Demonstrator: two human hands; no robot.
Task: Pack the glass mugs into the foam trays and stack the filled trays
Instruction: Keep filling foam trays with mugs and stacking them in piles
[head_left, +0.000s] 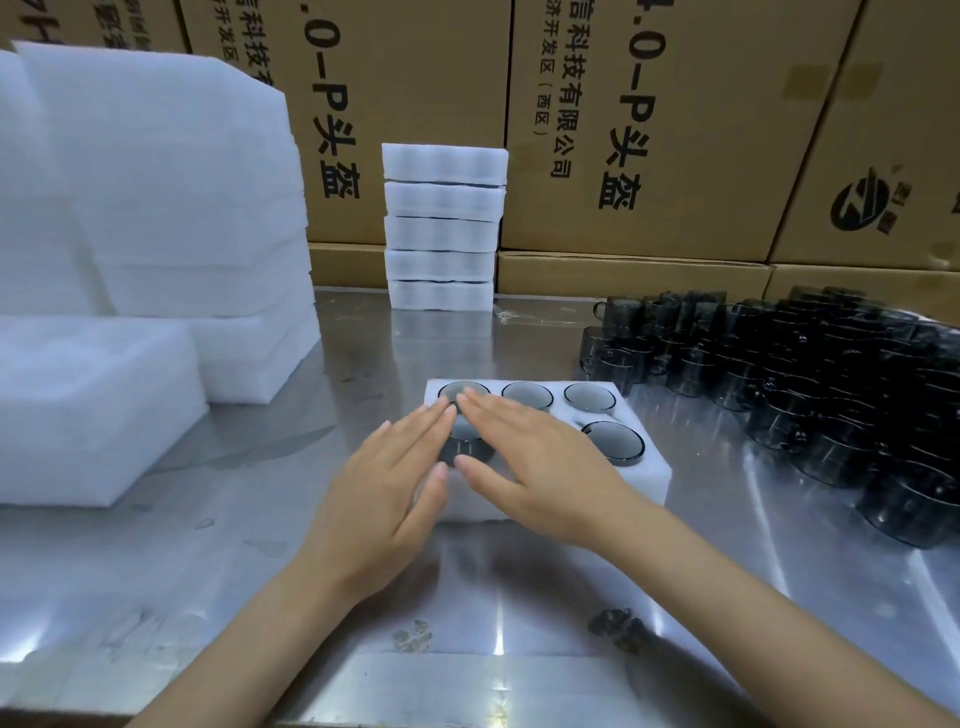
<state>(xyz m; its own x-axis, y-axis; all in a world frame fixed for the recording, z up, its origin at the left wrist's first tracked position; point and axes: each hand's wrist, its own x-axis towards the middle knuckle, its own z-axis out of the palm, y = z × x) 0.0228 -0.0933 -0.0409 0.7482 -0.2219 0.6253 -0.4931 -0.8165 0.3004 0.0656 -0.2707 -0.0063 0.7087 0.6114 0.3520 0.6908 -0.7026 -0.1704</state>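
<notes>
A white foam tray (652, 480) lies in the middle of the metal table, with dark glass mugs seated in its holes; one mug (613, 441) shows at the front right and three along the back row. My left hand (387, 486) and my right hand (540, 467) lie flat over the tray's left and middle part, fingers straight, fingertips meeting near the back left mug (464, 391). A mug (465, 441) under my hands is partly hidden. A stack of filled foam trays (444, 228) stands at the back centre. Many loose dark mugs (831, 374) crowd the right side.
Piles of empty white foam pieces (150, 208) fill the left side, with a lower block (88, 410) in front. Cardboard boxes (675, 130) form a wall behind the table. The shiny steel tabletop (467, 597) stretches toward me.
</notes>
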